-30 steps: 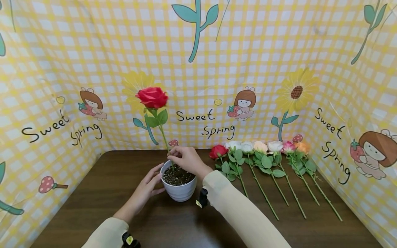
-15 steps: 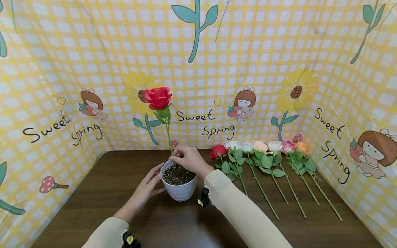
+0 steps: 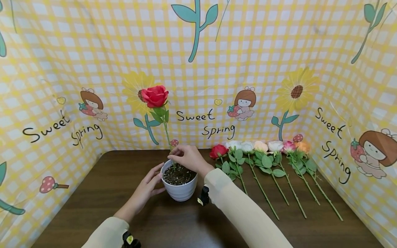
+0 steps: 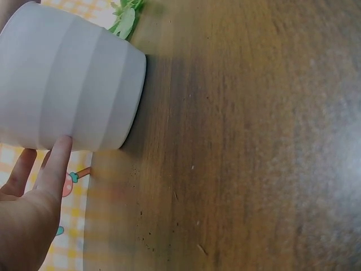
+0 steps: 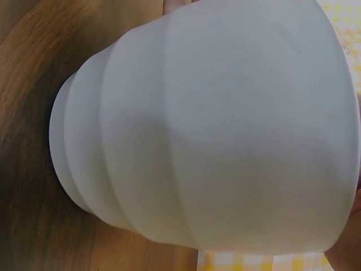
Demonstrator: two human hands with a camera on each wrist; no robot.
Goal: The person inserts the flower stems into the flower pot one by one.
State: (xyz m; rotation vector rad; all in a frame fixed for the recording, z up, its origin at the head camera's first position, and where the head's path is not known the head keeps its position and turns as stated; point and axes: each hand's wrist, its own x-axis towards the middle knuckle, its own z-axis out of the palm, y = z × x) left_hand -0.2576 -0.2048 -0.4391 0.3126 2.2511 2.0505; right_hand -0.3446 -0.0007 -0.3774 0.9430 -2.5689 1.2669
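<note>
A white ribbed pot [image 3: 181, 192] of dark speckled soil [image 3: 178, 177] stands upright on the table. Out of the soil at its far left side rises a red rose [image 3: 155, 96], its stem leaning slightly left. The right hand [image 3: 190, 160] reaches over the pot and pinches the stem low down, near the rim. Against the pot's left side rests the left hand [image 3: 147, 186], fingers extended; the left wrist view shows its fingertips [image 4: 62, 147] touching the wall. The pot wall [image 5: 214, 130] fills most of the right wrist view and hides the right fingers there.
To the right, several roses lie in a row on the brown table [image 3: 102, 193], among them a red rose [image 3: 218, 151] and an orange rose [image 3: 302, 147]. A yellow checked cloth [image 3: 198, 75] surrounds the table. Small crumbs [image 4: 149, 231] lie left of the pot.
The rose head has swung right, then a little back to the left, and its leaves have turned. The right hand keeps its pinch on the stem. Left hand and pot have stayed put.
</note>
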